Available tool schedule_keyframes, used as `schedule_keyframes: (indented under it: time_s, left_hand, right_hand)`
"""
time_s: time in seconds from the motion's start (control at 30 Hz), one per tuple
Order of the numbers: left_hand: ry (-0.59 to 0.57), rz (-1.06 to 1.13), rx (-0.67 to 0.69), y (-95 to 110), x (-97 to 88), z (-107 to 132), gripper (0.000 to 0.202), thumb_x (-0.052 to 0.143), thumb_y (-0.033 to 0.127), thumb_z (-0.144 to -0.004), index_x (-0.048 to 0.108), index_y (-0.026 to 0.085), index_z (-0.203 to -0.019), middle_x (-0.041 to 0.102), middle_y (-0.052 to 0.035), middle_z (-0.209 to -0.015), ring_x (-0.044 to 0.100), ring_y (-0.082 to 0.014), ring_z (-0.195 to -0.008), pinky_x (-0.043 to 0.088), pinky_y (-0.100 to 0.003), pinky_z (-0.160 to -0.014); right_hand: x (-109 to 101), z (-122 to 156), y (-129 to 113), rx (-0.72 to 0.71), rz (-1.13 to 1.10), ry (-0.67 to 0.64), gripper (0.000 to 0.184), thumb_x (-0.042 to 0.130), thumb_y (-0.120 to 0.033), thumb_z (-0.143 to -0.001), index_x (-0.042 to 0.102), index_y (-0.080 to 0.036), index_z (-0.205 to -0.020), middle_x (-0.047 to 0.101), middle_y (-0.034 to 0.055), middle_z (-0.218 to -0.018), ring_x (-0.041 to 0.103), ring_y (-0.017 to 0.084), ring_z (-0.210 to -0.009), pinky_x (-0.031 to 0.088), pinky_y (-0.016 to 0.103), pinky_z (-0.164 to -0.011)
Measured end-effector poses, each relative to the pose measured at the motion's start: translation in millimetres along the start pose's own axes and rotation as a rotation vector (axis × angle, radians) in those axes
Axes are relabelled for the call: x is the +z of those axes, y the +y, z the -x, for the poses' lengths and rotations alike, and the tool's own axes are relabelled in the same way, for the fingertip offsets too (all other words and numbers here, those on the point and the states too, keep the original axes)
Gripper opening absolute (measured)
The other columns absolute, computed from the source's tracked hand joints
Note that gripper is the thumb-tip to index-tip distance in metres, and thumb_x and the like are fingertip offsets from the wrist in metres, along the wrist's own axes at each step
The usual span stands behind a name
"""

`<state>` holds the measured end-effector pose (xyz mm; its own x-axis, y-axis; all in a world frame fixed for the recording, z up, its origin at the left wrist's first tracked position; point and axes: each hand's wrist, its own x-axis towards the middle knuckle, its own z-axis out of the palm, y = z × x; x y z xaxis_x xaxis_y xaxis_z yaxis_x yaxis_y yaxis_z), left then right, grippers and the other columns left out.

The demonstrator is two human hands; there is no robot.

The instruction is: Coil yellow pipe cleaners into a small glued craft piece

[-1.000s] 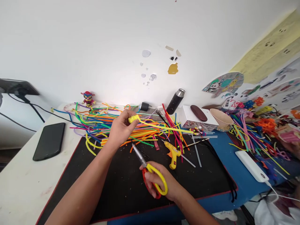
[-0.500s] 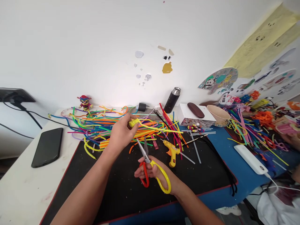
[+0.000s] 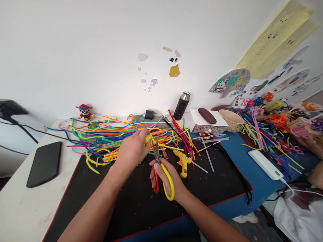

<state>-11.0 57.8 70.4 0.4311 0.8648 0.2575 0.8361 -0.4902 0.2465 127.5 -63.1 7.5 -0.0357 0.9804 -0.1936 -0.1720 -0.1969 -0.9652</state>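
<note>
My left hand [image 3: 132, 148] is closed, pinching a yellow pipe-cleaner piece [image 3: 148, 138] that looks tightly coiled; the fingers hide much of it, and a yellow strand runs off to the right. In my right hand [image 3: 178, 184] is a pair of scissors [image 3: 167, 183] with one red and one yellow handle. Their blades point up, slightly parted, with the tips close beside the yellow piece. Behind the hands spreads a pile of colourful pipe cleaners [image 3: 111, 137]. A yellow hot glue gun [image 3: 185, 164] lies to the right of the scissors on the black mat [image 3: 141, 208].
A phone [image 3: 44, 164] lies at left. Along the wall stand a small figure [image 3: 85, 113], a black thermos [image 3: 181, 107], a white box [image 3: 195, 122] and a paper bowl [image 3: 233, 121]. At right are a white power bank [image 3: 264, 164] and another person's arm [image 3: 316, 173].
My right hand has raised the scissors toward the yellow piece, and the blades have come closer together. My left hand has turned, covering more of the piece. The view has shifted slightly.
</note>
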Motion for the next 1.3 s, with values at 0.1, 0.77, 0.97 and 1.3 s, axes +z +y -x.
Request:
schedule_keyframes:
  time_s: [0.1, 0.77, 0.97, 1.3]
  left_hand:
    - [-0.056, -0.047, 0.019, 5.9, -2.8, 1.0, 0.021, 0.051, 0.024, -0.098, 0.063, 0.021, -0.115, 0.078, -0.0104, -0.110, 0.077, -0.0303, -0.085, 0.045, -0.034, -0.060]
    - [-0.224, -0.110, 0.133, 20.2, -12.5, 8.9, 0.023, 0.048, 0.018, -0.096, 0.064, 0.019, -0.113, 0.076, -0.0132, -0.096, 0.074, -0.0311, -0.079, 0.044, -0.032, -0.060]
    - [-0.289, -0.132, 0.139, 21.1, -12.9, 8.9, 0.022, 0.050, 0.016, -0.095, 0.062, 0.018, -0.113, 0.077, -0.0140, -0.098, 0.075, -0.0299, -0.081, 0.044, -0.032, -0.061]
    - [-0.280, -0.148, 0.186, 23.8, -9.4, 9.3, 0.026, 0.049, 0.014, -0.092, 0.065, 0.017, -0.113, 0.076, -0.0144, -0.092, 0.075, -0.0330, -0.081, 0.047, -0.036, -0.064]
  right_hand:
    - [2.1, -2.9, -3.0, -0.020, 0.031, -0.004, 0.058, 0.060, -0.074, -0.094, 0.060, -0.018, -0.110, 0.064, -0.0017, -0.075, 0.061, 0.012, -0.048, 0.046, 0.023, -0.045]
    - [0.8, -12.9, -3.9, -0.020, 0.114, 0.039, 0.052, 0.057, -0.073, -0.095, 0.049, -0.022, -0.089, 0.058, -0.0066, -0.065, 0.054, 0.009, -0.039, 0.040, 0.018, -0.037]
    - [4.2, -10.3, -3.3, -0.009, 0.085, 0.047, 0.052, 0.057, -0.073, -0.096, 0.046, -0.024, -0.086, 0.052, -0.0102, -0.055, 0.048, 0.008, -0.033, 0.035, 0.017, -0.032]
    - [6.7, -9.9, 1.3, 0.047, 0.073, 0.086, 0.046, 0.063, -0.067, -0.093, 0.046, -0.025, -0.085, 0.046, -0.0129, -0.050, 0.041, 0.008, -0.030, 0.034, 0.018, -0.031]
